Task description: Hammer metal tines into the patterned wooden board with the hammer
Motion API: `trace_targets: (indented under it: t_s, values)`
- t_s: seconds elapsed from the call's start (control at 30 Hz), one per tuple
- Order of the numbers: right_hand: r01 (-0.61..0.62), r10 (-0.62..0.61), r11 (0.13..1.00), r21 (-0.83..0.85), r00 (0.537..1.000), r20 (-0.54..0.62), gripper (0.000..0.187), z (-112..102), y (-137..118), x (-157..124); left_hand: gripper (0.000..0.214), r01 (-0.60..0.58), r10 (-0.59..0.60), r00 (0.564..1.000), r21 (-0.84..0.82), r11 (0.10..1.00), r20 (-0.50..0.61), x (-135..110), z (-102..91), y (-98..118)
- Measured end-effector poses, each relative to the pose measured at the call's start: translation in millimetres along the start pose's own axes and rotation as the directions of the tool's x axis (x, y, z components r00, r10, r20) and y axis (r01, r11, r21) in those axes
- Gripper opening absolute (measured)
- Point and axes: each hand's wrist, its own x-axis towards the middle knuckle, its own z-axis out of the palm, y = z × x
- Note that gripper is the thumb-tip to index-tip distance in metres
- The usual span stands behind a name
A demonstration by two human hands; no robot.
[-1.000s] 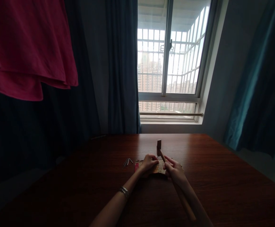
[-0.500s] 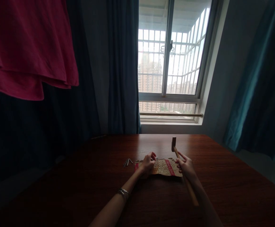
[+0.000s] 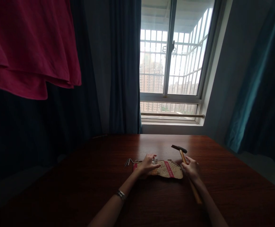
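Note:
My right hand point(image 3: 191, 168) is wrapped round the wooden handle of a hammer point(image 3: 182, 155), its dark head raised above the table past my fingers. A flat, thin board point(image 3: 163, 171), beige with many small holes and pinkish-red bands, lies in front of me. Over its left part rests my left hand point(image 3: 148, 164), thumb and fingers apart, with nothing visible between them. Short metal pins point(image 3: 156, 160) stand upright just beside those fingers. To the left of the board lie several loose metal pins, like nails point(image 3: 128, 162). My left palm hides some of the board.
Everything lies on a brown wooden table point(image 3: 99, 195). Behind its far edge is a barred window point(image 3: 165, 82) with blue curtains point(image 3: 125, 69) beside it. A red cloth point(image 3: 33, 47) hangs at upper left.
My left hand has opened from a closed grip beside the upright pins. The hammer has turned so its head lies crosswise, and my right hand has shifted slightly right.

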Motion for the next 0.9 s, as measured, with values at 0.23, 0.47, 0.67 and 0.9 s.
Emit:
trace_targets:
  t_s: [0.23, 0.47, 0.67, 0.9]
  values:
    - [0.002, 0.009, 0.988, -0.151, 0.997, 0.074, 0.045, -4, 7, 7, 0.103, -0.027, -0.018, 0.963, 0.162, 0.987, 0.268, -6, -23.8, 0]
    - [0.032, -0.011, 0.981, -0.194, 0.994, 0.108, 0.047, 3, 16, 11, 0.101, -0.034, -0.034, 0.950, 0.211, 0.977, 0.311, -10, -27.6, 2]
    - [0.053, -0.029, 0.979, -0.198, 0.992, 0.121, 0.044, 7, 18, 8, 0.097, -0.023, -0.027, 0.976, 0.224, 0.974, 0.218, -8, -23.0, 1]
    - [0.093, -0.064, 0.970, -0.224, 0.989, 0.134, 0.039, 11, 21, 4, 0.090, -0.061, 0.033, 0.983, 0.154, 0.986, 0.180, -10, -24.6, 2]
